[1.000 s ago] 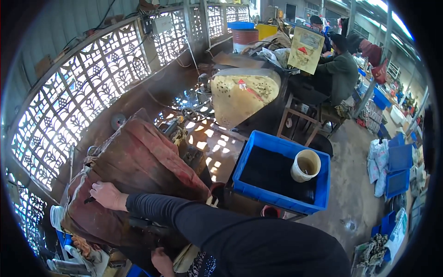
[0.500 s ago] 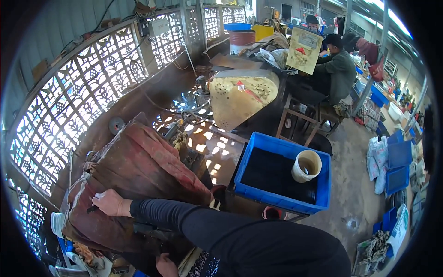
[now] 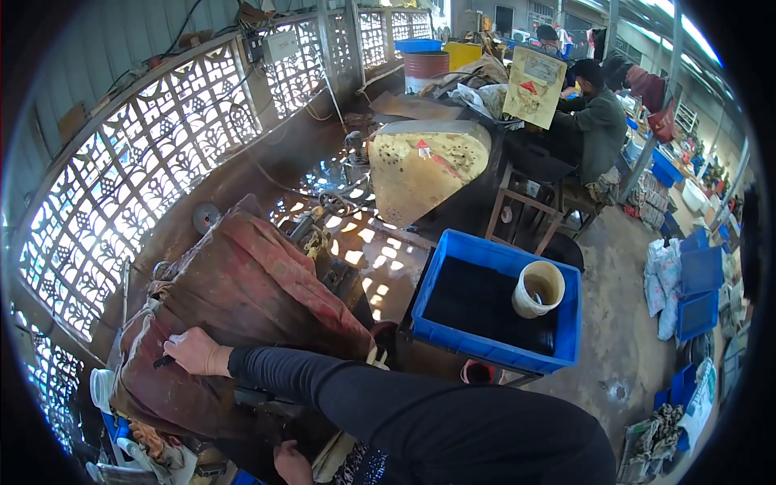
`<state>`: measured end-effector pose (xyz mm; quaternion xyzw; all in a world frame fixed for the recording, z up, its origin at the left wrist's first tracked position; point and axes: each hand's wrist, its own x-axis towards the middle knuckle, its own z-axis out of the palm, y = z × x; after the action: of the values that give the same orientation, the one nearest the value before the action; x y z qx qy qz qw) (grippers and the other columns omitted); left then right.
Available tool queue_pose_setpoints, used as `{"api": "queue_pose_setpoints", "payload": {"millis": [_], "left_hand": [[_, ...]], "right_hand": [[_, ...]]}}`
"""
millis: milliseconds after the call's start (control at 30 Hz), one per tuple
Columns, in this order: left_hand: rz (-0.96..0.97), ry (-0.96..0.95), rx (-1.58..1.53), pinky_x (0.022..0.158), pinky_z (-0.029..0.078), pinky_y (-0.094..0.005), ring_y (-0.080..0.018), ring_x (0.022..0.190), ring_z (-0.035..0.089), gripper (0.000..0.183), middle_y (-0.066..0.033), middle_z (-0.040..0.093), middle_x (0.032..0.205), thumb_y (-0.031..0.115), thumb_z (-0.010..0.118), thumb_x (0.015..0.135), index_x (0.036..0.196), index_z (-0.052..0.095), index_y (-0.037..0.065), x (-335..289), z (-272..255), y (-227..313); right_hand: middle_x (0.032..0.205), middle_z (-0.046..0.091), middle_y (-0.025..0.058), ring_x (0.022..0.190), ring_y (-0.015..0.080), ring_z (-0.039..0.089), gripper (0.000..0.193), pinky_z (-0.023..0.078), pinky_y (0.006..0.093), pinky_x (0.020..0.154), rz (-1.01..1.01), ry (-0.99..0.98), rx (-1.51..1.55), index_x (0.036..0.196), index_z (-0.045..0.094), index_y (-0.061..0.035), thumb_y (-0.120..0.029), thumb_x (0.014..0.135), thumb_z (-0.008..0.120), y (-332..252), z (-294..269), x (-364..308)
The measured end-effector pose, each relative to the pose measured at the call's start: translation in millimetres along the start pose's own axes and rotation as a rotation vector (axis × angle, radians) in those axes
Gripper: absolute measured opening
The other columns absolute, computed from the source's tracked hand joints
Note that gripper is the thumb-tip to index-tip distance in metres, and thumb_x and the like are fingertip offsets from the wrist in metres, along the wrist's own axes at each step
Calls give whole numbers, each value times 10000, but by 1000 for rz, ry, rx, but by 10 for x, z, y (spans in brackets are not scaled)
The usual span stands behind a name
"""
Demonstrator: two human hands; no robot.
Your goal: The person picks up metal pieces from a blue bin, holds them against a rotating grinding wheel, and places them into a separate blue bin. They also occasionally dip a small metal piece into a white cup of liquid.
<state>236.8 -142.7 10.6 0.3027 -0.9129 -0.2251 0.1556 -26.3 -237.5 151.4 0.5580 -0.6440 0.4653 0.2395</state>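
A reddish-brown, stained cloth (image 3: 242, 283) drapes over a machine-like shape on the left. My right hand (image 3: 192, 352), at the end of a dark sleeve reaching across from the right, is against the lower left part of this cloth. Its fingers are closed on a small dark piece (image 3: 164, 361) that sticks out to the left; its kind I cannot make out. Lower down, near the bottom edge, my left hand (image 3: 291, 464) shows only in part. Its fingers look curled beside dark machine parts, and whatever they hold is hidden.
Right of the cloth stands a blue tray (image 3: 493, 349) of dark liquid, with a whitish bucket (image 3: 538, 289) in it. Behind is a yellowish machine guard (image 3: 428, 174). A seated person (image 3: 596, 121) works at the back. A patterned lattice wall (image 3: 137, 178) runs along the left.
Both hands stay in nearly the same places, and my right hand with the dark piece has shifted very slightly. The whole view has moved a little.
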Motion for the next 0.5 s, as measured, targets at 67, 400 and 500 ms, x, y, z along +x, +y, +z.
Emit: {"api": "queue_pose_setpoints", "payload": {"millis": [67,400,500], "left_hand": [[-6,5,8,725,494,-450,-370,805,630,152,-190,637,837,4,557,781,834,697,30,-6,-1,-6],[172,15,127,653,478,-500,-407,749,598,198,-210,614,844,79,534,854,953,692,146,-34,-133,91],[178,42,112,660,479,-503,-407,761,599,196,-211,614,844,78,534,852,944,693,145,-26,-127,74]], "right_hand": [[774,615,98,690,304,648,120,504,425,601,4,-7,-7,851,586,-74,-187,823,612,-8,-2,6],[762,612,102,702,307,658,118,512,433,606,17,-6,-15,853,586,-78,-195,844,600,-17,-15,11],[765,614,101,705,305,659,120,514,435,611,26,-4,-21,856,587,-78,-198,846,600,-21,-11,12]]}}
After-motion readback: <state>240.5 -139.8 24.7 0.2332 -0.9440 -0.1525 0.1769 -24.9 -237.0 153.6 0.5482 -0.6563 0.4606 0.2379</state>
